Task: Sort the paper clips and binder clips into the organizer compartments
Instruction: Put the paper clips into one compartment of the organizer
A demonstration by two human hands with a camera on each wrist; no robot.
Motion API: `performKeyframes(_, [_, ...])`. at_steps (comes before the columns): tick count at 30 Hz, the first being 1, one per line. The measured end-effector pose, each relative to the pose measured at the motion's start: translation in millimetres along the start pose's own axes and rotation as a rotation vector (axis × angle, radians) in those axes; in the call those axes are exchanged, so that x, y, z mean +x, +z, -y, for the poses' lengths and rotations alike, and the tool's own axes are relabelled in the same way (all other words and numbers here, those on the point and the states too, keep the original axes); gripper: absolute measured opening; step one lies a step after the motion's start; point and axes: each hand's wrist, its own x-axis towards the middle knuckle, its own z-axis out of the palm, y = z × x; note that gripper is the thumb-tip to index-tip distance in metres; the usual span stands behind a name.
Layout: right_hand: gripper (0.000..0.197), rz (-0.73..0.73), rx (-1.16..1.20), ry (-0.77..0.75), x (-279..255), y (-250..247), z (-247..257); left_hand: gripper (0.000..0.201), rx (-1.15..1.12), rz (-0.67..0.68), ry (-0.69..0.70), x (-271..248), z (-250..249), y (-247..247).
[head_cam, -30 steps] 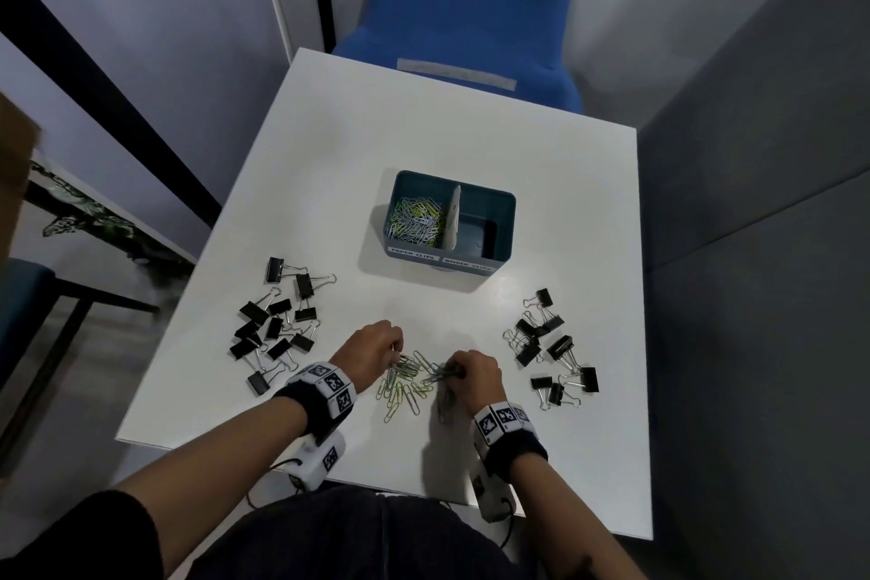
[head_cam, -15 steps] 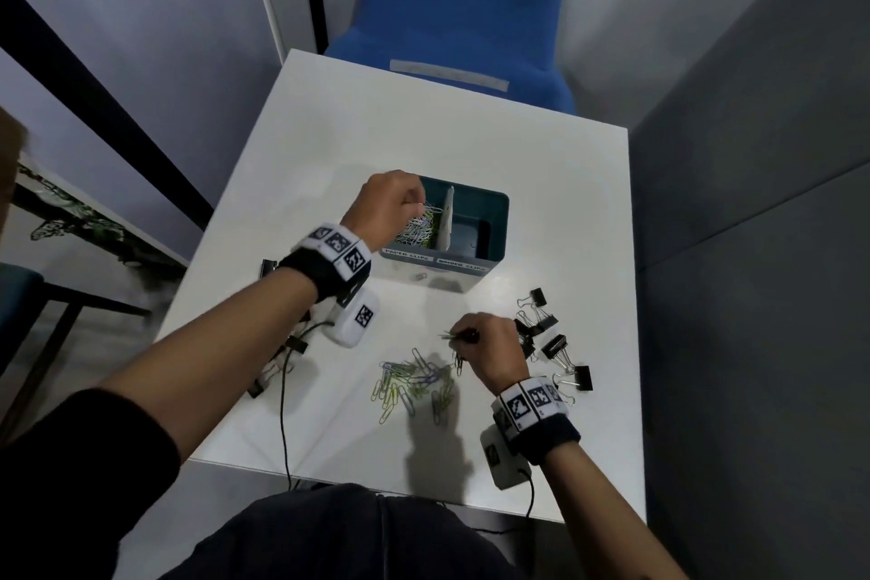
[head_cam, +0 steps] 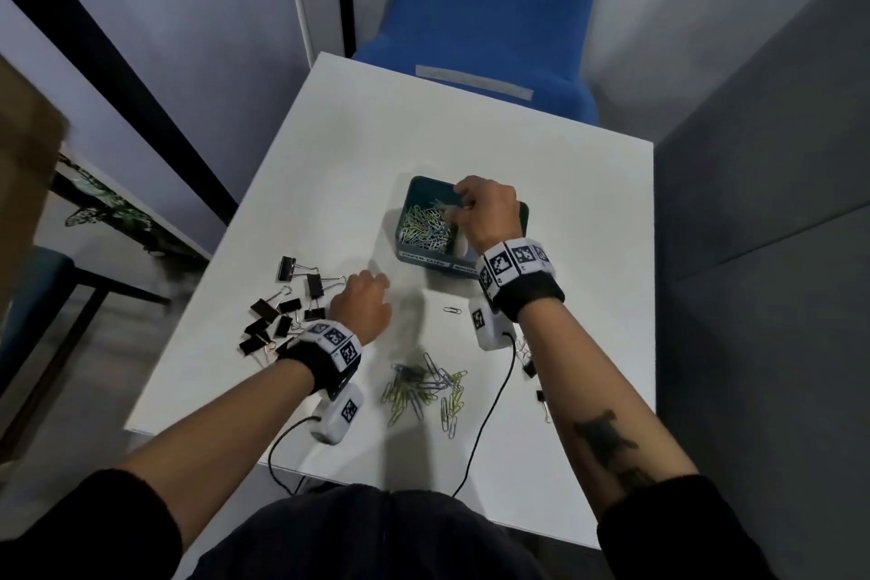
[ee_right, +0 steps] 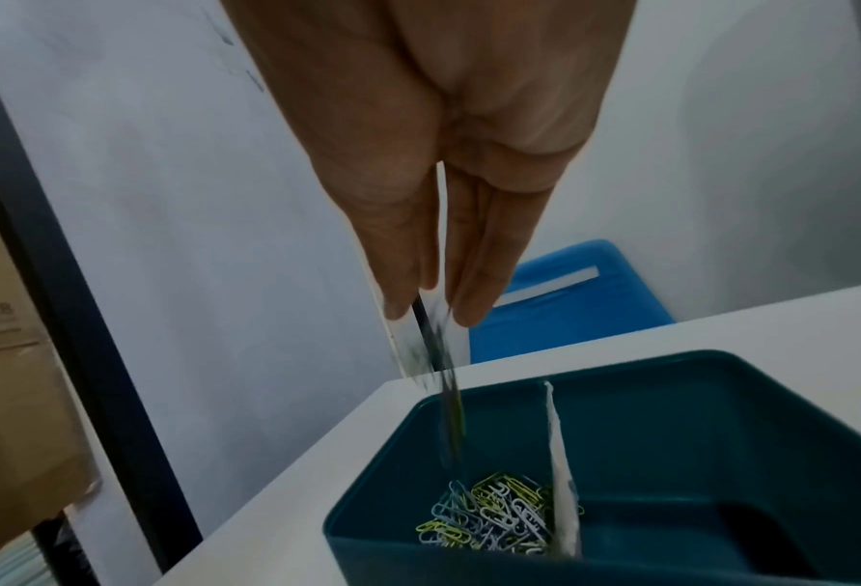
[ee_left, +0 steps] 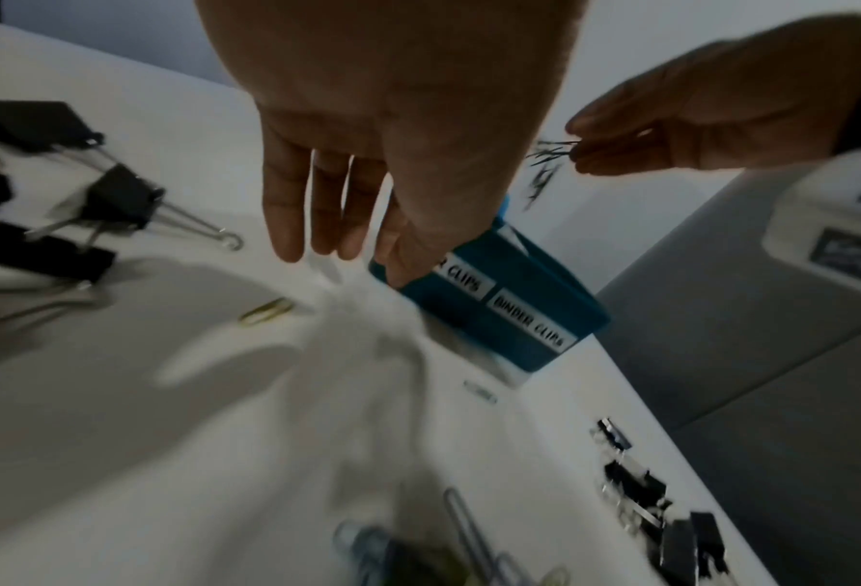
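The teal organizer stands mid-table, with a white divider. Its left compartment holds several coloured paper clips; none show in the right one. My right hand hovers over the left compartment and pinches a few paper clips, while some drop blurred beneath the fingertips. My left hand hangs empty, fingers straight, left of the organizer. A loose pile of paper clips lies near the front edge. Black binder clips sit at the left.
One stray paper clip lies just in front of the organizer, and a gold one lies near the left binder clips. More binder clips lie at the right, mostly behind my right forearm. A blue chair stands beyond the table's far edge.
My right hand rose from the pile to the organizer with paper clips. My left hand left the organizer and came back down to the table's left side.
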Motion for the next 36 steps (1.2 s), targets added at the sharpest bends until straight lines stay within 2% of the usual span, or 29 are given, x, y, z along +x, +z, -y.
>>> performKeyframes(3, [0.016, -0.037, -0.001, -0.026, -19.4, 14.3, -13.1, 0.057, 0.12, 0.139, -0.05, -8.6, 9.4, 19.5])
performKeyframes(5, [0.004, 0.009, 0.015, -0.038, -42.0, 34.2, -31.0, 0.073, 0.151, 0.223, -0.051, -17.5, 11.5, 32.5])
performKeyframes(6, [0.004, 0.052, 0.006, -0.047, -54.8, 43.9, -40.8, 0.079, 0.174, 0.258, -0.043, -22.8, 10.9, 38.1])
performKeyframes(8, [0.016, 0.166, -0.082, -0.038, -79.8, 64.7, -63.1, 0.084, 0.202, 0.281, 0.014, -33.3, 9.0, 48.6])
performKeyframes(12, [0.068, 0.454, -0.296, 0.004, -108.6, 100.7, -98.0, 0.086, 0.251, 0.292, 0.255, -55.6, 8.3, 65.6])
performKeyframes(15, [0.084, 0.564, -0.375, -0.025, -116.2, 111.9, -107.7, 0.088, 0.324, 0.306, 0.406, -70.7, 14.4, 75.5])
performKeyframes(18, [0.081, 0.606, -0.368, -0.186, -132.1, 116.6, -106.0, 0.088, 0.33, 0.305, 0.507, -80.3, 22.2, 79.0])
performKeyframes(21, [0.065, 0.585, -0.247, -0.326, -156.3, 123.7, -109.9, 0.078, 0.293, 0.329, 0.525, -85.3, 27.6, 74.9])
performKeyframes(24, [0.051, 0.456, -0.175, -0.355, -176.4, 119.4, -117.8, 0.077, 0.198, 0.277, 0.552, -86.6, 35.5, 67.2])
performKeyframes(27, [0.05, 0.329, -0.145, -0.259, -192.6, 107.2, -130.6, 0.077, 0.187, 0.21, 0.531, -85.3, 48.8, 64.2])
performKeyframes(30, [0.072, 0.432, -0.183, -0.029, -207.2, 97.6, -142.0, 0.087, 0.196, 0.229, 0.446, -83.0, 52.8, 64.3])
performKeyframes(32, [0.079, 0.501, -0.176, 0.024, -212.6, 100.9, -144.6, 0.092, 0.19, 0.271, 0.396, -81.2, 48.0, 65.1])
performKeyframes(34, [0.071, 0.504, -0.138, 0.05, -213.2, 105.8, -138.5, 0.089, 0.168, 0.296, 0.374, -79.1, 37.3, 67.3])
performKeyframes(36, [0.055, 0.463, -0.086, 0.073, -211.0, 110.9, -127.7, 0.081, 0.127, 0.296, 0.375, -76.8, 23.8, 70.1])
